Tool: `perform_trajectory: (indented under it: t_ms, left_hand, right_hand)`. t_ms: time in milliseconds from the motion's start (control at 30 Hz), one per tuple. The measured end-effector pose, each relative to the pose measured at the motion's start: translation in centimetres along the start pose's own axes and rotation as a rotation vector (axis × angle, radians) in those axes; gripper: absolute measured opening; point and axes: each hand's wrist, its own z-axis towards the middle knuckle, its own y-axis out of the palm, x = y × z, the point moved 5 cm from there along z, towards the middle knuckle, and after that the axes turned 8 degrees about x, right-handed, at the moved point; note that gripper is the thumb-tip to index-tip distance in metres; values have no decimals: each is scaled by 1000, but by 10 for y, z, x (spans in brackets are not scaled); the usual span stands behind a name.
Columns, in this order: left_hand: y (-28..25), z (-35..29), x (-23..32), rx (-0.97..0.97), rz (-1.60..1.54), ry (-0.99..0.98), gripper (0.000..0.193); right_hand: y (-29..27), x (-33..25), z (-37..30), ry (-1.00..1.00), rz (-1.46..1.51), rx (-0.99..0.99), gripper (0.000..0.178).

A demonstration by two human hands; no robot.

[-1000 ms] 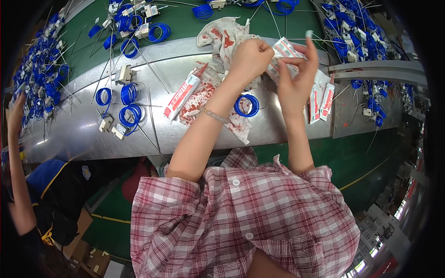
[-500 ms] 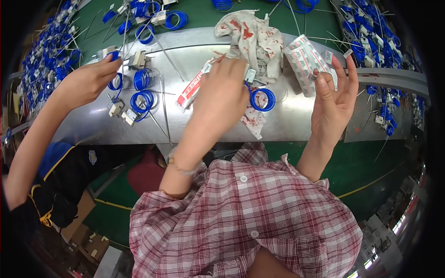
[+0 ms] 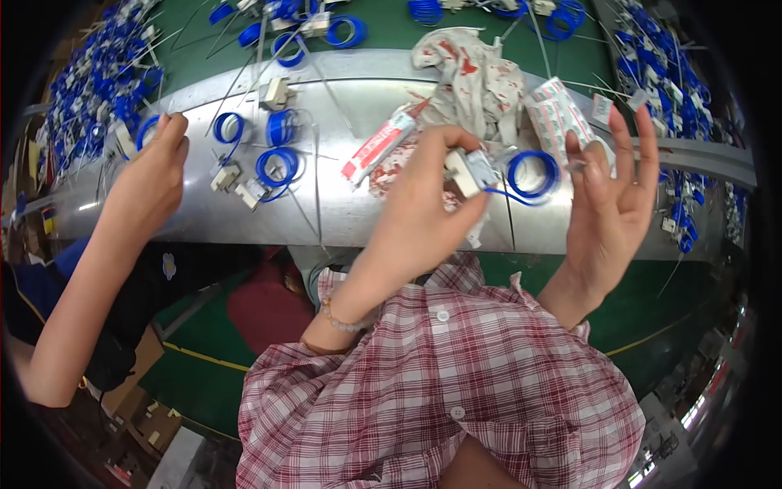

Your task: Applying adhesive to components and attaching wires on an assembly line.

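My left hand [image 3: 419,200] is closed around a capillary thermostat [image 3: 466,173], a cream block with a metal face, held just above the metal bench edge. Its blue coiled tube [image 3: 533,174] reaches right toward my other hand. My right hand [image 3: 607,204] is raised with thumb and forefinger pinched on a small label [image 3: 575,165], which is blurred. More small labels, among them a pale label [image 3: 603,108], cling to the tips of its other fingers. Behind that hand lies a printed label sheet [image 3: 559,114]. Near my left hand lies a red and white tube [image 3: 379,148] with a pointed red nozzle.
A red-stained cloth [image 3: 481,81] lies on the metal ledge [image 3: 244,232]. Several thermostats with blue coils [image 3: 277,166] sit to the left. Another person's hand [image 3: 151,183] works there, holding a thermostat. Tangled heaps of blue coils [image 3: 102,98] flank the green surface [image 3: 375,61].
My left hand has turned and moved right with the thermostat, bringing its coil closer to my right hand. The other person's hand has moved left. The whole view has shifted slightly.
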Motion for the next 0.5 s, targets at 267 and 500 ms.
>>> perform_trajectory:
  t_ms: [267,500]
  left_hand:
    - [-17,-35,0,127,-626,-226,41]
    - [-42,-40,14,338,-555,-66,47]
  right_hand:
    - [57,-9,-12,19,-105,-299,82]
    - [112,-6,-30,62,-231,-298,84]
